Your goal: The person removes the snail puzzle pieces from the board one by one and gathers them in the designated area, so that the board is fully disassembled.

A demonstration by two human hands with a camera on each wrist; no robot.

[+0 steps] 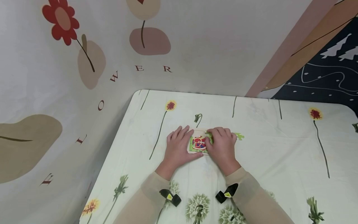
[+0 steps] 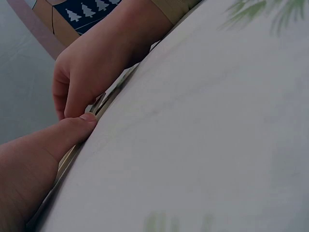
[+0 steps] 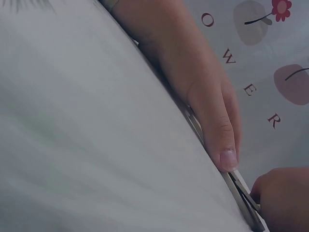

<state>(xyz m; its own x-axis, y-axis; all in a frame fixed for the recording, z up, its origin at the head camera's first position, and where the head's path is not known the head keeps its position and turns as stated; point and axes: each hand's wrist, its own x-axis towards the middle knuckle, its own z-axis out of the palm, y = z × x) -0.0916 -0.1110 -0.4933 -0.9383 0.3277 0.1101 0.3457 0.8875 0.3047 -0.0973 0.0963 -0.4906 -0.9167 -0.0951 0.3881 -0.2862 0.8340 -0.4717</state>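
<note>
A small flat wooden puzzle board [image 1: 195,149] with a red, blue and green picture lies on the cloth. My left hand [image 1: 178,146] holds its left side, with the fingers at the far left and the thumb along the near edge. At the right part of the board, my right hand [image 1: 222,147] pinches a thin flat puzzle piece [image 3: 245,192], which looks tilted up from the board in the right wrist view. The right fingers hide much of this piece. Just right of that hand is a light green irregular shape [image 1: 239,136], either a loose piece or cloth print.
A white cloth with printed flowers [image 1: 279,149] covers the table. Behind and to the left rises a pale hanging [image 1: 209,62] with letters and flowers. A dark panel with white trees [image 1: 330,71] stands at the far right. Both wrists wear small black devices [image 1: 227,193].
</note>
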